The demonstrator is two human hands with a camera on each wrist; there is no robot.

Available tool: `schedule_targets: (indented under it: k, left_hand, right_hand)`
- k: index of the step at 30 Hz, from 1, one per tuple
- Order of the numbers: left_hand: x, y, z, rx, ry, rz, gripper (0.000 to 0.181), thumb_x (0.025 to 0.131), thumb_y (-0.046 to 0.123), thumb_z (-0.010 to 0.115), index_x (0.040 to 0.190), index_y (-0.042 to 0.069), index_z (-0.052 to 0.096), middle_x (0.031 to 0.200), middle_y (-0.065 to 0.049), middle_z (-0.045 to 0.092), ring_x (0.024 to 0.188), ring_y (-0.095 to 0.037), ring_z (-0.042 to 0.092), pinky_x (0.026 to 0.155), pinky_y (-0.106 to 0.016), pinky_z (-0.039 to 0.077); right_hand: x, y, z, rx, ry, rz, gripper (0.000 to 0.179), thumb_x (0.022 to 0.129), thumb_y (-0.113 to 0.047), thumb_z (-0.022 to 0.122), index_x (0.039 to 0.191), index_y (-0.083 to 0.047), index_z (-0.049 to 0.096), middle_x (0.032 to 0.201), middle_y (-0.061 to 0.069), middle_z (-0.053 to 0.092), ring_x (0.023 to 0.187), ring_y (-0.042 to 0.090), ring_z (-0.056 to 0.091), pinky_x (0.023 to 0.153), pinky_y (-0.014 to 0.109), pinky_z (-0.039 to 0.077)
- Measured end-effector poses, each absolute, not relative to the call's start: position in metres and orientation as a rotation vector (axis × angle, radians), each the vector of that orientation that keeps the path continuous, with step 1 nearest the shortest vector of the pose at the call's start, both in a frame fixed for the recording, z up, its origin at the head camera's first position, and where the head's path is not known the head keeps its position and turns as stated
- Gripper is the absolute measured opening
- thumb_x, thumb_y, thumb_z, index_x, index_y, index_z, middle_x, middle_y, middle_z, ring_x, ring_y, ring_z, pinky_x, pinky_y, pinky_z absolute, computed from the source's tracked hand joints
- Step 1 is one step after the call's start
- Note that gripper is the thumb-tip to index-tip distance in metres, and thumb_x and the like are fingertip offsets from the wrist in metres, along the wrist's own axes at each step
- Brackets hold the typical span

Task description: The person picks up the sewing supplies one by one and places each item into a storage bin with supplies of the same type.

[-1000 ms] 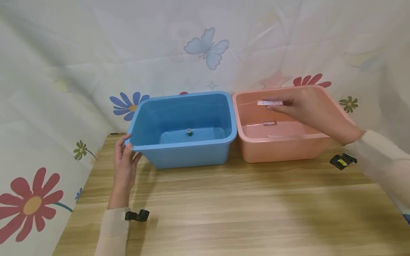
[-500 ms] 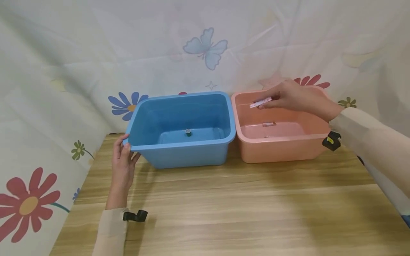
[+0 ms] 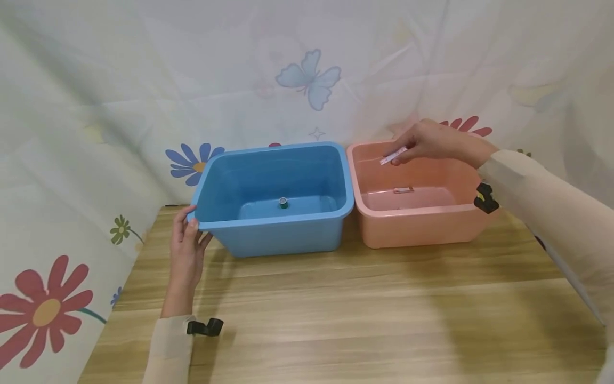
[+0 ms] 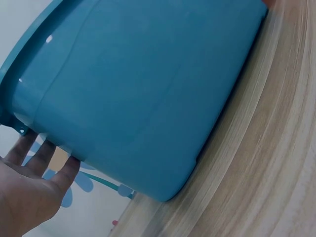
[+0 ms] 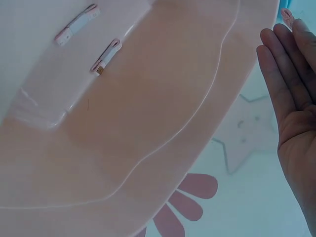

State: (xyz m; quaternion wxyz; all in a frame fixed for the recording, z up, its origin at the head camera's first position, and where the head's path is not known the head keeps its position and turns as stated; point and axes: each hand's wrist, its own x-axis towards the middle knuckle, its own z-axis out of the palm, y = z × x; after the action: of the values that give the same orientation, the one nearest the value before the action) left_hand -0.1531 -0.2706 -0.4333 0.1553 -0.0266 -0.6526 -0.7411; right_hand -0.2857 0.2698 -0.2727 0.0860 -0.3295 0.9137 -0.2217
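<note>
My left hand (image 3: 186,255) grips the near left corner of a blue plastic basin (image 3: 275,234). In the left wrist view, several of its fingers (image 4: 64,177) reach under the rim against the basin's outer wall. Above the left part of a pink basin (image 3: 427,229), my right hand (image 3: 434,140) pinches a folded measuring tape (image 3: 393,156), white with reddish marks, tilted. The right wrist view shows only its looped end beyond the fingertips. Inside the pink basin lie two more folded tapes, one (image 5: 77,24) near the middle of the floor, the other (image 5: 106,57) with a brassy tip.
A small green cylinder (image 3: 283,202) with a pale round top stands on the blue basin's floor. Both basins sit side by side, rims touching, at the back of the wooden table (image 3: 336,314). Behind them hangs a printed cloth (image 3: 240,69) with flowers and a butterfly.
My right hand has shifted left and turned over the pink basin, so its measuring tape has gone from level to slanted. My left hand keeps its place on the blue rim.
</note>
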Motion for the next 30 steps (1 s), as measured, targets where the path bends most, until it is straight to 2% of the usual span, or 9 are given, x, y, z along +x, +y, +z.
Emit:
schedule_targets:
  k: [9, 17, 24, 30]
  left_hand:
    - [-0.157, -0.269, -0.432, -0.089, -1.861, -2.12, 0.042, 0.108, 0.026, 0.05, 0.15, 0.023, 0.043, 0.156, -0.004, 0.037, 0.143, -0.033, 0.038, 0.115, -0.059, 0.029]
    - [-0.156, -0.266, -0.432, -0.102, -1.868, -2.116, 0.042, 0.109, 0.026, 0.049, 0.15, 0.023, 0.043, 0.155, -0.004, 0.038, 0.143, -0.034, 0.039, 0.112, -0.054, 0.033]
    - [-0.154, -0.266, -0.429, -0.107, -1.853, -2.112, 0.043, 0.108, 0.027, 0.05, 0.15, 0.023, 0.043, 0.156, -0.005, 0.036, 0.142, -0.035, 0.038, 0.109, -0.047, 0.038]
    - [-0.153, -0.266, -0.43, -0.12, -1.844, -2.136, 0.042, 0.108, 0.025, 0.049, 0.15, 0.022, 0.043, 0.156, -0.006, 0.036, 0.142, -0.036, 0.038, 0.105, -0.04, 0.042]
  right_hand:
    - [-0.298, 0.276, -0.274, -0.863, 2.734, -0.658, 0.029, 0.093, -0.009, 0.076, 0.122, -0.013, 0.076, 0.101, 0.002, 0.077, 0.088, 0.017, 0.071, 0.077, 0.023, 0.055]
    - [-0.303, 0.274, -0.287, -0.852, 2.741, -0.63, 0.026, 0.09, -0.008, 0.078, 0.116, -0.011, 0.078, 0.095, 0.005, 0.077, 0.082, 0.022, 0.066, 0.07, 0.024, 0.054]
    - [-0.303, 0.271, -0.291, -0.784, 2.7, -0.639, 0.03, 0.092, -0.011, 0.077, 0.121, -0.014, 0.076, 0.101, 0.004, 0.078, 0.083, 0.021, 0.067, 0.064, 0.024, 0.049]
    - [-0.301, 0.274, -0.289, -0.807, 2.688, -0.582, 0.031, 0.093, -0.012, 0.076, 0.124, -0.013, 0.075, 0.102, 0.005, 0.077, 0.086, 0.02, 0.068, 0.066, 0.022, 0.05]
